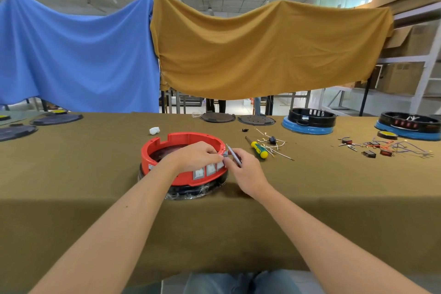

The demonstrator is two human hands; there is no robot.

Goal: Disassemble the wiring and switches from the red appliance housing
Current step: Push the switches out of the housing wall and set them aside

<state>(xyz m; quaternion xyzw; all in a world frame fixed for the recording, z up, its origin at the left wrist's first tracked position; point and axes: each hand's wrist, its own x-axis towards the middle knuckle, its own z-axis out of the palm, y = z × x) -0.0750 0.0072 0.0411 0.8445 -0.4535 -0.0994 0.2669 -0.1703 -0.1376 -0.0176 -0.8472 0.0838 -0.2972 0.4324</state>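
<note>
The red appliance housing (167, 148), a round ring, sits on a black base (191, 190) in the middle of the table. Its front wall has a row of square switch openings (205, 170) backed in white. My left hand (195, 156) lies over the near rim with its fingers curled on the rim's right end. My right hand (243, 167) holds a thin grey tool (233, 154) against the housing's right edge, beside my left fingertips. Whatever lies beneath my left fingers is out of sight.
A yellow-green screwdriver (259, 149) and loose wires (274, 144) lie right of the housing. Removed switches and coloured wires (381, 148) sit further right. Black-and-blue housings (309, 122) and dark round plates (217, 117) line the far edge. A white lump (154, 130) lies behind the housing.
</note>
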